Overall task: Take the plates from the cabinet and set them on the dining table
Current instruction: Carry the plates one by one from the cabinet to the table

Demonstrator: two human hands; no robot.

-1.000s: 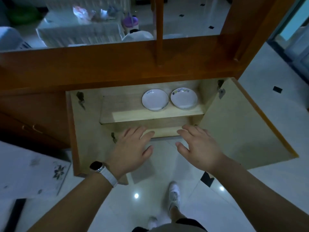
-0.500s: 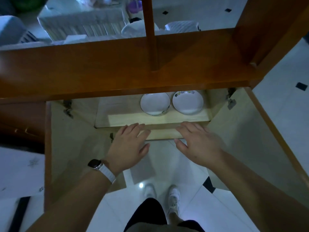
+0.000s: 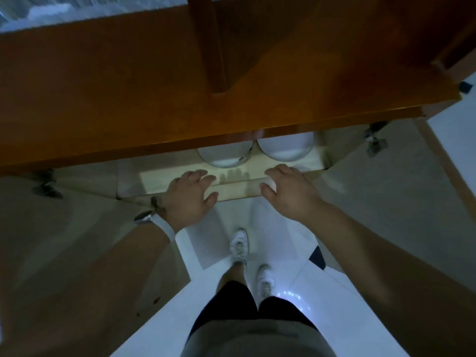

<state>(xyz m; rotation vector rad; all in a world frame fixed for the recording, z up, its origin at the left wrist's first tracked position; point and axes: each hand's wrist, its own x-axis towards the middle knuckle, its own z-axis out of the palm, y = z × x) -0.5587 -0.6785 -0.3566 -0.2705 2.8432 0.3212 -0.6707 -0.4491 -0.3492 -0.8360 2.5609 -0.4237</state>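
Observation:
Two white plates sit side by side on the upper shelf (image 3: 164,181) of the open cabinet: the left plate (image 3: 224,156) and the right plate (image 3: 284,148). The wooden cabinet top (image 3: 154,99) hides their far halves. My left hand (image 3: 189,195), with a watch on its wrist, reaches toward the shelf edge, fingers apart and empty, just short of the left plate. My right hand (image 3: 288,190) is spread over the shelf edge below the right plate, also empty. Neither hand touches a plate.
Both cabinet doors stand open, the left door (image 3: 77,240) and the right door (image 3: 401,202) flanking my arms. A white tiled floor (image 3: 270,222) and my feet in white shoes (image 3: 239,246) lie below. A wooden post (image 3: 206,42) rises from the cabinet top.
My view has tipped down and closer to the cabinet, so the cabinet top now covers more of the plates. Both hands have advanced to the shelf edge, nearer the plates.

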